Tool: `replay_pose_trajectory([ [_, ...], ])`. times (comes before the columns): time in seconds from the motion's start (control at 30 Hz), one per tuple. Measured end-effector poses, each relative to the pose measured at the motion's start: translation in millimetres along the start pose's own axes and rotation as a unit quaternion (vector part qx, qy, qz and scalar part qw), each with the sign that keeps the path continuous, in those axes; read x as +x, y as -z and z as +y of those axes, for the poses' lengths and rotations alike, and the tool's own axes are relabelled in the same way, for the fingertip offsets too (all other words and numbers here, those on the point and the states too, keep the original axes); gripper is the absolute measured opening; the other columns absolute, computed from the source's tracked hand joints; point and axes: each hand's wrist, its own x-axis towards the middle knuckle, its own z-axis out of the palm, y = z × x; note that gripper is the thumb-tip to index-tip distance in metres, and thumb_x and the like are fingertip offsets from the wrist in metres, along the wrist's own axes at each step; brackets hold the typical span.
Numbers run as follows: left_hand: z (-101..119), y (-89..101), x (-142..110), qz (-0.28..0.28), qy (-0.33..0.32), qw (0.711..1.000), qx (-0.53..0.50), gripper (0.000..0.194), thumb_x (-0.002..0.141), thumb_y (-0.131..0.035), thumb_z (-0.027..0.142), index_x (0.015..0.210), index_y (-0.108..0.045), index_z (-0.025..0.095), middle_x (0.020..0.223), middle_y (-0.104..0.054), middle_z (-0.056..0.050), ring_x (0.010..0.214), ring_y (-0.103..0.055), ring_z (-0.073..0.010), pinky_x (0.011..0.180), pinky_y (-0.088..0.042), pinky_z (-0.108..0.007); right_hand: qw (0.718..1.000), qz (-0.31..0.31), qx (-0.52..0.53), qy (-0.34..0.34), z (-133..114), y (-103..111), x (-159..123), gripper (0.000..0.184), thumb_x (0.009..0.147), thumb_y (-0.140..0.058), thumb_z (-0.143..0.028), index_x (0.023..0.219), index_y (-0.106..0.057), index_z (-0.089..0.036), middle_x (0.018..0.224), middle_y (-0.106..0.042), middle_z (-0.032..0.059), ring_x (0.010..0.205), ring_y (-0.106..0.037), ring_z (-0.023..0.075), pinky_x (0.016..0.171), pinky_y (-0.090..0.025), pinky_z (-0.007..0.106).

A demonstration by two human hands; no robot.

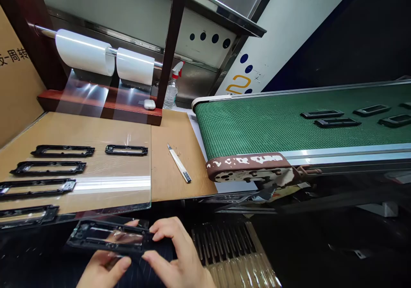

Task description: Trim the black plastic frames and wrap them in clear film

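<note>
A black rectangular plastic frame (84, 235) with a long open slot is held in front of the table's near edge. Clear film seems to lie around or over it. My left hand (107, 268) grips it from below, with the thumb at the lower edge and fingers behind, seen through the slot. At the frame's right end, the finger and thumb of my right hand (180, 253) close on the corner or film there. Several similar frames lie on the glass sheet (105, 168), among them one black frame (64, 151) in the left column and a shorter frame (126, 150) at right.
A white utility knife (179, 163) lies on brown board. Behind are two film rolls (85, 51) on a rod, a white case (149, 104) and a spray bottle (171, 91). A green conveyor belt (250, 125) carries several black parts. Below right sits a clear slotted tray (237, 258).
</note>
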Motion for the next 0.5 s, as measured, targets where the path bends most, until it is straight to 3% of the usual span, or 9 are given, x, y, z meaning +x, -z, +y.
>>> replay_pose_trajectory([
  [0.17, -12.2, 7.3, 3.6, -0.014, 0.011, 0.999, 0.035, 0.045, 0.063, -0.081, 0.068, 0.088, -0.082, 0.030, 0.103, -0.081, -0.008, 0.104, -0.075, -0.0329, 0.097, -0.056, -0.041, 1.000, 0.021, -0.001, 0.016, 3.2, -2.4, -1.9, 0.028, 0.086, -0.073, -0.016, 0.107, -0.057, -0.027, 0.106, -0.070, 0.0018, 0.094, -0.066, 0.0152, 0.086, -0.053, 0.024],
  [0.27, -10.3, 7.3, 6.3, -0.025, 0.014, 0.999, 0.039, 0.040, 0.067, -0.080, 0.063, 0.090, -0.082, 0.030, 0.109, -0.080, -0.007, 0.111, -0.072, -0.0320, 0.101, -0.053, -0.038, 0.999, 0.016, 0.025, -0.024, 4.5, -3.0, -5.8, 0.030, 0.083, -0.075, -0.015, 0.106, -0.058, -0.026, 0.105, -0.070, 0.0025, 0.094, -0.066, 0.0165, 0.086, -0.053, 0.026],
  [0.4, -0.1, -2.7, 2.6, 0.003, 0.017, 0.999, -0.028, 0.055, 0.065, -0.083, 0.062, 0.108, -0.077, 0.029, 0.111, -0.080, -0.007, 0.106, -0.074, -0.0329, 0.094, -0.059, -0.039, 0.996, -0.014, 0.042, -0.079, 2.3, -0.4, -7.7, 0.033, 0.079, -0.077, -0.013, 0.105, -0.060, -0.025, 0.104, -0.069, 0.0026, 0.095, -0.066, 0.0177, 0.087, -0.053, 0.027],
  [0.5, 4.9, -8.9, -1.0, 0.018, 0.001, 0.999, -0.049, 0.054, 0.061, -0.085, 0.064, 0.100, -0.078, 0.027, 0.106, -0.080, -0.008, 0.102, -0.075, -0.0338, 0.089, -0.062, -0.037, 0.993, -0.039, 0.032, -0.105, 2.0, 2.8, -8.4, 0.041, 0.077, -0.079, -0.013, 0.112, -0.061, -0.025, 0.108, -0.068, 0.0024, 0.100, -0.065, 0.0181, 0.091, -0.052, 0.028],
])
